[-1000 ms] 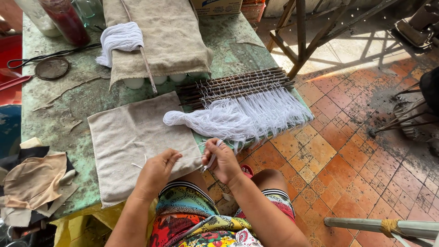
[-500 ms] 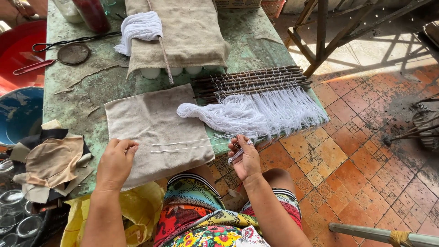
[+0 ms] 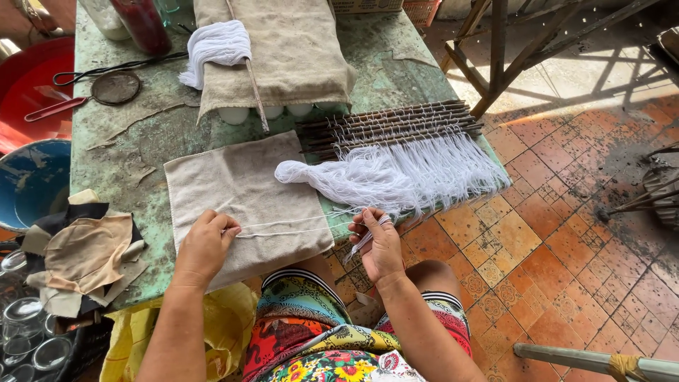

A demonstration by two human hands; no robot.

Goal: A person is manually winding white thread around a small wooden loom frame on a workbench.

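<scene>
White string (image 3: 293, 228) stretched between hands | left hand (image 3: 205, 246), right hand (image 3: 378, 244) both pinching it

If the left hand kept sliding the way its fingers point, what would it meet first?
The left hand points up and right across the beige cloth, pinching white strands. Straight on, it would probably first reach the knotted end of the white yarn bundle, though its height above the cloth is unclear.

Bright daylight, sharp throughout; hard slatted shadows on tiled floor (image 3: 566, 78) far beyond right hand (image 3: 380, 244); slight wide-angle edge stretch.
</scene>
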